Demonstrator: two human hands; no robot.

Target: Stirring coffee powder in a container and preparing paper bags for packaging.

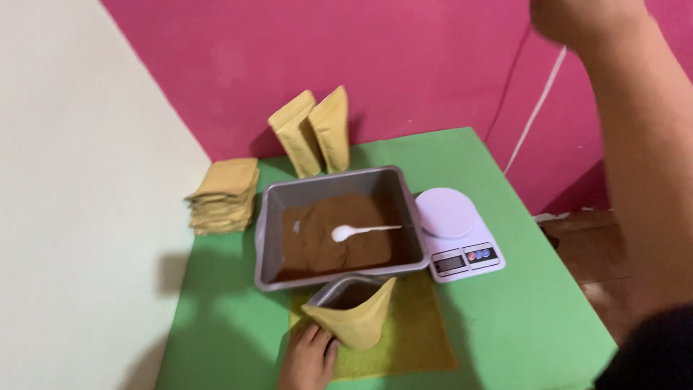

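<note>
One open stand-up pouch (356,315), tan paper with a silvery lining, is held upright by the left hand (309,359), whose fingers are closed against its lower left side; the pouch stands on a mustard-yellow mat (422,339) at the near edge of the green tabletop (520,318). Its mouth is spread wide, and whether any powder is yet inside cannot be told. Just behind it, touching the mat's far edge, a grey rectangular tray (336,225) is found, loaded with brown powder (325,242); a white plastic spoon (361,231) lies on the powder, untouched by either hand. A white digital kitchen scale (458,232) is placed just beside the tray on its right, with nothing on its platform. Two pouches (312,131) of the same tan kind stand upright against the pink wall behind the tray and are judged already filled, though their seals cannot be made out. A stack of flat empty pouches (222,196) lies at the far left corner, judged still to be filled. The right hand (577,18) is raised high at the upper edge of the view, well apart from everything on the tabletop; it appears loosely fisted and empty, though it is blurred and partly cut off. The work is judged early: two done, one opened, many left.
</note>
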